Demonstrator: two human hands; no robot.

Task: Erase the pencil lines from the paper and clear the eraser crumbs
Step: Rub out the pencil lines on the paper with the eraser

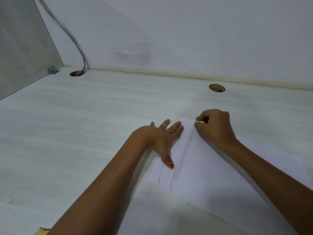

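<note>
A white sheet of paper (211,167) lies on the pale desk (84,124), right of centre. Two grey pencil lines (172,180) run along its left part, and a pale rubbed strip sits beside them. Dark eraser crumbs (194,173) are scattered over the sheet's middle. My left hand (163,141) lies flat with fingers spread on the paper's left edge, thumb pointing toward me. My right hand (214,128) is curled round a small white eraser (199,122) and presses it on the paper's far corner.
Two round cable holes are cut in the desk, one at the back left (77,73) with a grey cable (79,48) going into it, one at the back right (217,88). White walls close the desk at the back and left.
</note>
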